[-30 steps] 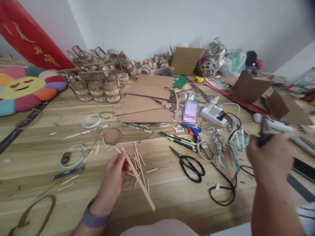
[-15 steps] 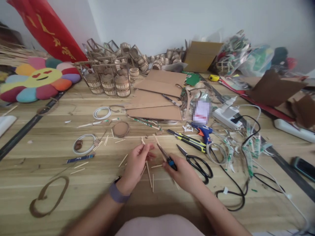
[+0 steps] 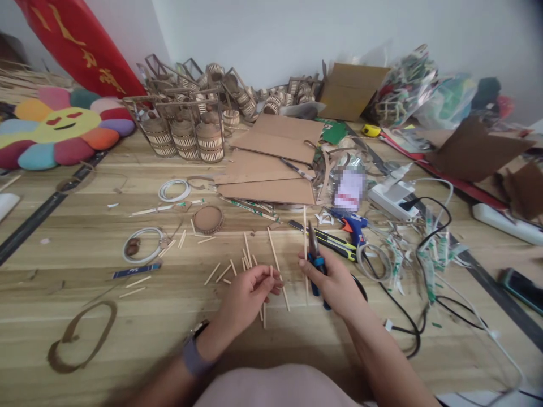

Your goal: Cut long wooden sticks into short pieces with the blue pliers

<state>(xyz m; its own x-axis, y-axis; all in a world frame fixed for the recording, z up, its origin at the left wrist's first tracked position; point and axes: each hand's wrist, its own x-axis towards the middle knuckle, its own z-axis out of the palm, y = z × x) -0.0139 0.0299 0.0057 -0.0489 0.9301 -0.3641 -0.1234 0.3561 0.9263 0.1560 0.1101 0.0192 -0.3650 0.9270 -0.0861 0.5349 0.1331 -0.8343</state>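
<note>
My left hand [image 3: 248,291] is closed in a pinch, with the tip of a short wooden stick [image 3: 271,271] showing between thumb and fingers. To its right, my right hand [image 3: 337,282] grips blue-handled pliers [image 3: 315,254], jaws pointing away from me. The thumb of that hand also holds a long thin wooden stick [image 3: 305,240] upright alongside the pliers. Another long stick [image 3: 278,265] lies on the table between the hands. Several short cut sticks [image 3: 224,273] are scattered left of and under my left hand. Black scissors [image 3: 360,287] are mostly hidden behind my right hand.
A round brown disc with a rim [image 3: 207,219] lies beyond my left hand. Yellow-black cutters [image 3: 335,243], a blue glue gun [image 3: 355,221] and cables [image 3: 418,305] lie to the right. Cardboard sheets [image 3: 271,164] and small slatted baskets [image 3: 184,138] stand farther back.
My right hand has moved slightly right with the pliers, now turned more upright, and holds a long stick beside them. My left hand has come nearer and right, pinching a short piece.
</note>
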